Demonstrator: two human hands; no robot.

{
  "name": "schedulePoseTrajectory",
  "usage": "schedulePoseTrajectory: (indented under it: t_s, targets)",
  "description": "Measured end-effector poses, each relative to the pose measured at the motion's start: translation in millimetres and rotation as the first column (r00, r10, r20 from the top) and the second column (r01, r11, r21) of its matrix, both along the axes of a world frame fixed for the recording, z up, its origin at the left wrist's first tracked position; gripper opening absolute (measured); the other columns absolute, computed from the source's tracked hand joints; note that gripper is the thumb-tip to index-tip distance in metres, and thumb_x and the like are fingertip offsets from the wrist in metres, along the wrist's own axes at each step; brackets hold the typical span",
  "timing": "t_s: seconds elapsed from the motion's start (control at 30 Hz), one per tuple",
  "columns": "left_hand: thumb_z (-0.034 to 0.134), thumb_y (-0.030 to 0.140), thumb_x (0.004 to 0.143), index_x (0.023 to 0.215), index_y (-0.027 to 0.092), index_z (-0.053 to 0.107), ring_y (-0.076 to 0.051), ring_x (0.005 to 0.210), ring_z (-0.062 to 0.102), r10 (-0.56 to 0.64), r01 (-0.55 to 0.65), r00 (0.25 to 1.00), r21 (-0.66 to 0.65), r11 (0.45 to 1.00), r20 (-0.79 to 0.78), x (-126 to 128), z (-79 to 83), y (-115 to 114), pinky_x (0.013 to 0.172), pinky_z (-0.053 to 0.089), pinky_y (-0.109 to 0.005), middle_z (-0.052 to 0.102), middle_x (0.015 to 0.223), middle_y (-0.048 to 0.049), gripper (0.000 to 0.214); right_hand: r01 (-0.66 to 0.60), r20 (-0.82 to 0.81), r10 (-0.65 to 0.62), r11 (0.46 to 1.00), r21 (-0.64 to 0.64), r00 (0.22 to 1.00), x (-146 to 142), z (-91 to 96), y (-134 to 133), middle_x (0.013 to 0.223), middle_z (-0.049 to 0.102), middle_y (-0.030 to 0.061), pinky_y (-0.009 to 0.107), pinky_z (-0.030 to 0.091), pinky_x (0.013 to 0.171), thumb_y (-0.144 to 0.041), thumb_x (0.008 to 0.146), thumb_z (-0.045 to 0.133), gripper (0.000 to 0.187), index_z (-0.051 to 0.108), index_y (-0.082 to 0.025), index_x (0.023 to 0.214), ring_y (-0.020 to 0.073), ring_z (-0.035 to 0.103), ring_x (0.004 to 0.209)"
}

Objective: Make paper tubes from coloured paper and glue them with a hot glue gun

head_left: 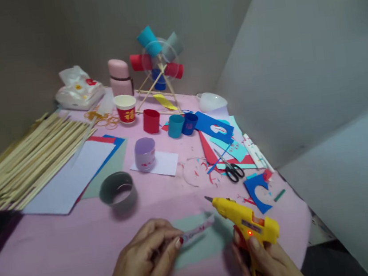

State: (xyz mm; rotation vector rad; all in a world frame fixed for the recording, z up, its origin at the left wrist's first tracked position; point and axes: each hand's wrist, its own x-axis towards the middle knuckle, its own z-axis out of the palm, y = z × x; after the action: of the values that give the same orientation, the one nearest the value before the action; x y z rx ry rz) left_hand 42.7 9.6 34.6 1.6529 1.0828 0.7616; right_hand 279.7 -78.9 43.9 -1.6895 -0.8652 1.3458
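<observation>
My left hand (148,259) is closed, pinching a narrow pale paper strip (198,229) with reddish marks between thumb and fingers. The strip points right, above a grey-green sheet of paper (198,250). My right hand (269,257) is wrapped round the handle of a yellow hot glue gun (238,209). A red light glows on its side, and its dark nozzle points up and left, apart from the strip. Beyond my left hand stands a grey paper ring (118,191). A lilac paper cup shape (145,154) rests on a white sheet (168,163).
Black-handled scissors (231,168) lie among paper scraps at the right. Wooden sticks (32,161) cover the left side. Further back are a printed paper cup (126,109), a pink flask (120,77) and a stick-framed wheel with coloured cups (161,60). Walls stand behind and right.
</observation>
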Motion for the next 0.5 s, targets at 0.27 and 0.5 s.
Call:
schedulePoseTrajectory:
  t_s: [0.27, 0.5]
  targets:
    - [0.053, 0.013, 0.091, 0.084, 0.020, 0.069, -0.017, 0.072, 0.066, -0.127, 0.378, 0.896, 0.579, 0.722, -0.426, 109, 31.8, 26, 0.065, 0.051, -0.026, 0.067, 0.077, -0.0007, 0.019, 0.518, -0.268, -0.446, 0.774, 0.363, 0.854, 41, 11.4, -10, 0.066, 0.065, -0.0026, 0.017, 0.042, 0.047, -0.057, 0.080, 0.067, 0.038, 0.061, -0.020, 0.085, 0.0074, 0.053, 0.047]
    - [0.058, 0.009, 0.091, 0.086, 0.014, 0.064, -0.019, 0.084, 0.065, -0.136, 0.516, 0.823, 0.625, 0.587, -0.551, 213, 33.6, 41, 0.073, 0.054, -0.033, 0.066, 0.088, -0.0030, 0.009, 0.713, -0.347, -0.624, 0.587, 0.384, 0.700, 83, 18.1, -33, 0.065, 0.068, -0.0009, 0.017, 0.047, 0.045, -0.054, 0.067, 0.080, 0.040, 0.062, -0.019, 0.079, 0.0086, 0.055, 0.046]
